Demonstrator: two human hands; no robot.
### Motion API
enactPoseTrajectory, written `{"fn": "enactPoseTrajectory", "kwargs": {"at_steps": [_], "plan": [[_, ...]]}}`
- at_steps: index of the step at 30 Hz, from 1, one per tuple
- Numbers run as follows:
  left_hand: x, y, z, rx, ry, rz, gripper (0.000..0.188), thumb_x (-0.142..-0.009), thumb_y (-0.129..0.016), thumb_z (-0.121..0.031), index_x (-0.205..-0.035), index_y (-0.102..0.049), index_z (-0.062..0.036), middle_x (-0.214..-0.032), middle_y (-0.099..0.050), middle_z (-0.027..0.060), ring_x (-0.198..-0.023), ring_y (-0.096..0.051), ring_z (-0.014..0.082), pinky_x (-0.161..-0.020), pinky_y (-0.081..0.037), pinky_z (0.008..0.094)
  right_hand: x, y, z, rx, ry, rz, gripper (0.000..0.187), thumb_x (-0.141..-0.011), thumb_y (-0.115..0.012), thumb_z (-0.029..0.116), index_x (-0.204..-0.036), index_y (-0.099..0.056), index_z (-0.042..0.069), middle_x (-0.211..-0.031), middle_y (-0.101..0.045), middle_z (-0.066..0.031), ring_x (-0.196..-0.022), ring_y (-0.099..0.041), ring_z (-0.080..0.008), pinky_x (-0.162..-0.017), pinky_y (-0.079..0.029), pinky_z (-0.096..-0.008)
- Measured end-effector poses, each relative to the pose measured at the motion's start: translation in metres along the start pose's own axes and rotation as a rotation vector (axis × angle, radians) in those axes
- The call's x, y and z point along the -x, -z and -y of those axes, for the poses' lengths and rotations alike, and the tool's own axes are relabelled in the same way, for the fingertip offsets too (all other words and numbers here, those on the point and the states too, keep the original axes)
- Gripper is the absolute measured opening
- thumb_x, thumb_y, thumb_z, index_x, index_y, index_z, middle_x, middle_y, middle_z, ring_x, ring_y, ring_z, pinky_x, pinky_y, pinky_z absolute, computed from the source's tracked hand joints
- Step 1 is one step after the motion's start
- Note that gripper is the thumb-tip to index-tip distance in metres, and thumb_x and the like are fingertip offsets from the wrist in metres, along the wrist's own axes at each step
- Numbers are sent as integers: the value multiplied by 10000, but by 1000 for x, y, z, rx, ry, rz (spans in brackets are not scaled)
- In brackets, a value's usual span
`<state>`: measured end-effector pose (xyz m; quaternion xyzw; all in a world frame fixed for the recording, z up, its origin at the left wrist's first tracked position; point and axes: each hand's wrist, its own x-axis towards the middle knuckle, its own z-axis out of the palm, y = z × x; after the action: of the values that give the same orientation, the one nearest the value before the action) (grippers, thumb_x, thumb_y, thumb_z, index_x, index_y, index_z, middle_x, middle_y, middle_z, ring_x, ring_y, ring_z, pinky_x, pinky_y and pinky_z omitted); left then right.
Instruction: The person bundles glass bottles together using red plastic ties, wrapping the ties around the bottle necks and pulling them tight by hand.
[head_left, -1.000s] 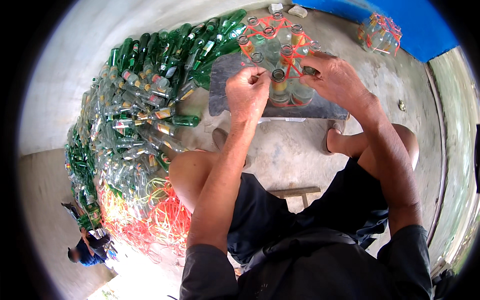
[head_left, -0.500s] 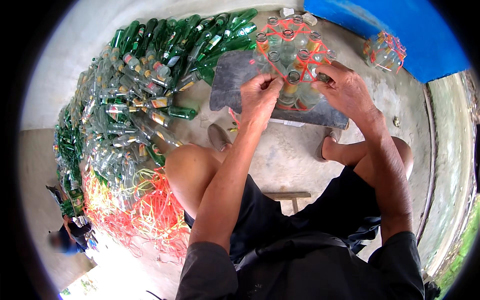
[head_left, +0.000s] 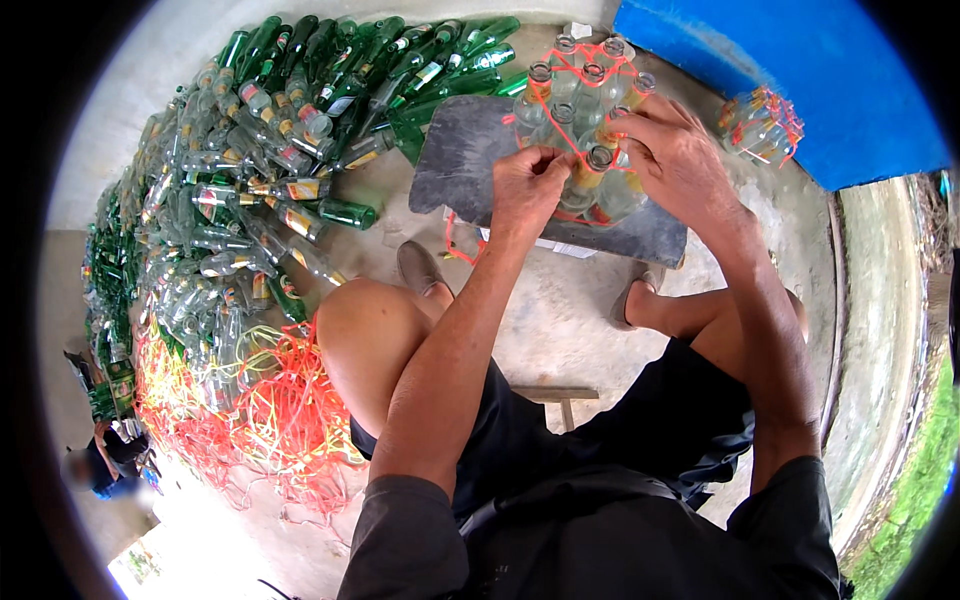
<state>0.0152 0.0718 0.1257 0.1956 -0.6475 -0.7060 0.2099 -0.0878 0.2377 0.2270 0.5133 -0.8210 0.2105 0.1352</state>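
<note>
A cluster of clear glass bottles [head_left: 592, 92] stands upright on a dark board [head_left: 455, 160]. Red plastic strap [head_left: 552, 118] runs around and between the necks. My left hand [head_left: 530, 190] is at the cluster's near left side, thumb and fingers pinched on the strap beside the nearest bottle [head_left: 598, 160]. My right hand [head_left: 680, 165] reaches over the right side of the cluster. Its fingers are apart and bent, with the foremost one against a bottle neck; the hand hides the bottles under it.
A large heap of green and clear bottles [head_left: 290, 190] lies at the left. Loose red and yellow straps [head_left: 290, 410] pile below it. Another strapped bundle of bottles [head_left: 762, 125] stands by a blue panel [head_left: 850, 90] at right. A person [head_left: 115, 460] is at the far left.
My right hand has moved from the near right bottle neck up and leftward over the cluster, its fingers spreading. My left hand keeps its pinch on the strap. The whole view has shifted slightly.
</note>
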Motion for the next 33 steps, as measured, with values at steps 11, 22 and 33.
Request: {"fn": "enactPoseTrajectory", "kwargs": {"at_steps": [11,22,33], "plan": [[-10,-6,12,5,14,-29,232,-917,-808,-200,-883,-782,29,-652,-585,-44,-590,-460,30,-505,-344,247,-44,-17,-5,-63,135,300,285,-832,-598,-25,-958,-789,146,-1032,-696,-42,-1076,-639,-277,-969,-463,-444],[-19,-7,13,-1,82,-79,322,-847,-864,-254,-777,-761,44,-612,-598,-6,-565,-492,66,-495,-380,296,-62,-26,-32,-189,105,624,223,-880,-572,-17,-1028,-729,35,-998,-652,-141,-1004,-639,-307,-871,-490,-427],[-19,-11,-3,-83,18,-40,256,-856,-800,-173,-775,-759,66,-638,-689,65,-583,-582,92,-553,-479,315,-78,5,0,194,197,753,106,-818,-690,26,-907,-681,83,-1050,-584,-86,-1078,-574,-291,-930,-457,-439]]}}
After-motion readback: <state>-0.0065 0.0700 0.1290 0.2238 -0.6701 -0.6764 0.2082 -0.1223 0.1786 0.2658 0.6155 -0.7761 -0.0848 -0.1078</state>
